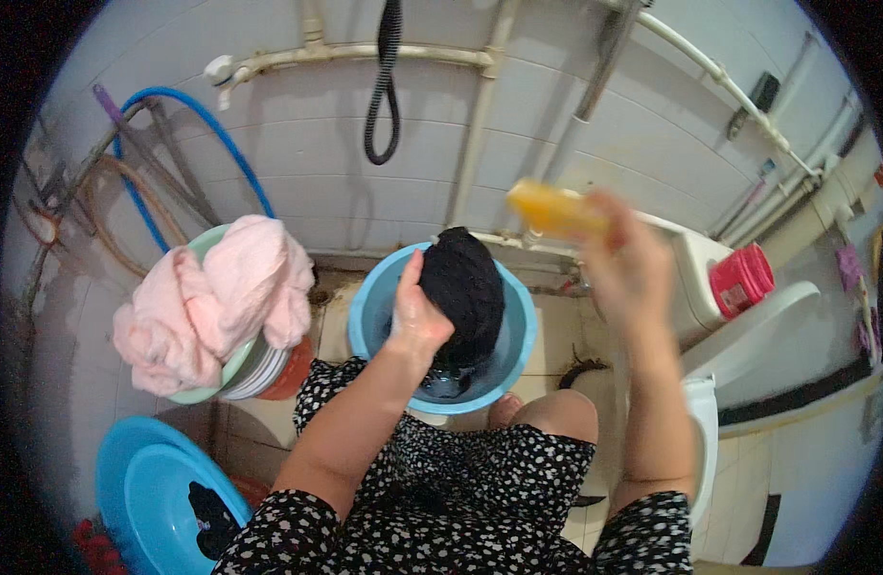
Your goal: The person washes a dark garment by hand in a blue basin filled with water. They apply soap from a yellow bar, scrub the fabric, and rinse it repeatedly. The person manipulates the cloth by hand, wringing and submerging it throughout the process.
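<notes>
A wet-looking black cloth (463, 297) is bunched up in a round blue basin (365, 321) on the floor in front of me. My left hand (417, 311) grips the left side of this cloth and holds it raised above the basin's bottom; part of the grip is hidden behind the fabric. Up to the right, clear of the basin, my right hand (633, 254) is closed around a yellow oblong block (556, 209). Motion blurs both the hand and the block, so whether it is soap or a brush cannot be told. A little dark water shows below the cloth.
At left, pink fluffy fabric (221, 292) overflows a pale green basin (238, 362). A larger blue tub (139, 479) with a black piece of cloth (211, 517) stands nearer. The toilet (700, 422) and a red tub (741, 280) are at right; pipes (384, 55) run along the wall.
</notes>
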The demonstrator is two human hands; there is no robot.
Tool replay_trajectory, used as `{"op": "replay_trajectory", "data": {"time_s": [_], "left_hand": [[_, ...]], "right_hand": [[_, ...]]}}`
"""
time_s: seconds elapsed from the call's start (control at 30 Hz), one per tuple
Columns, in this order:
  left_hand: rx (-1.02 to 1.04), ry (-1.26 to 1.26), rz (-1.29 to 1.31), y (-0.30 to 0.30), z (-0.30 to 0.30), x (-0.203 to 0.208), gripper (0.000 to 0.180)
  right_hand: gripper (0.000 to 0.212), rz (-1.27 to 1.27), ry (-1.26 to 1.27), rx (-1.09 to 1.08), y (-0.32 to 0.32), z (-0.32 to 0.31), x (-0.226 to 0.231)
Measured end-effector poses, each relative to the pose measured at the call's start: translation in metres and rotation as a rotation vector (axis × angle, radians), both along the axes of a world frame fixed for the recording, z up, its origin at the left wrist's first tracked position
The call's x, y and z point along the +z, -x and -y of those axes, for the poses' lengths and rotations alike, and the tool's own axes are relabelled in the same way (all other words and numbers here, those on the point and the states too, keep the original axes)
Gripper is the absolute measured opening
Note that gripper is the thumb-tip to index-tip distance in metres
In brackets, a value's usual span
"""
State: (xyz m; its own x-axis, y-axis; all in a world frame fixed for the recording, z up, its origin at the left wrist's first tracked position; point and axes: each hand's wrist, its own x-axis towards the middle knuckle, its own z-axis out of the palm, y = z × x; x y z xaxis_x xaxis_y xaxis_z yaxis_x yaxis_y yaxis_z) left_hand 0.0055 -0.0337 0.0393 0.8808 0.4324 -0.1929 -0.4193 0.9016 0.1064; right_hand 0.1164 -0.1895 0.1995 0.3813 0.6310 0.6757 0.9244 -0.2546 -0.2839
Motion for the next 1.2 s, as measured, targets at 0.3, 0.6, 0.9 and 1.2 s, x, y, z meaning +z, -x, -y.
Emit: {"op": "replay_trajectory", "data": {"time_s": [0.3,0.6,0.9,1.2], "left_hand": [[-0.042,-0.140,0.045,-0.004,-0.016,-0.025,0.050],[0.093,-0.621,-0.134,-0.001,0.043,-0.015,0.052],[-0.369,-0.312,0.416,0.008,-0.017,-0.042,0.066],[-0.122,-0.688,-0.009,0.012,0.022,-0.016,0.058]], "right_hand": [[0.062,-0.227,0.132,0.153,0.081,-0.069,-0.156],[0.052,-0.938,-0.295,0.126,0.016,-0.087,-0.188],[0.074,-0.139,-0.150,0.138,0.082,-0.073,-0.169],[0.063,-0.421,-0.213,-0.022,0.052,-0.078,-0.163]]}}
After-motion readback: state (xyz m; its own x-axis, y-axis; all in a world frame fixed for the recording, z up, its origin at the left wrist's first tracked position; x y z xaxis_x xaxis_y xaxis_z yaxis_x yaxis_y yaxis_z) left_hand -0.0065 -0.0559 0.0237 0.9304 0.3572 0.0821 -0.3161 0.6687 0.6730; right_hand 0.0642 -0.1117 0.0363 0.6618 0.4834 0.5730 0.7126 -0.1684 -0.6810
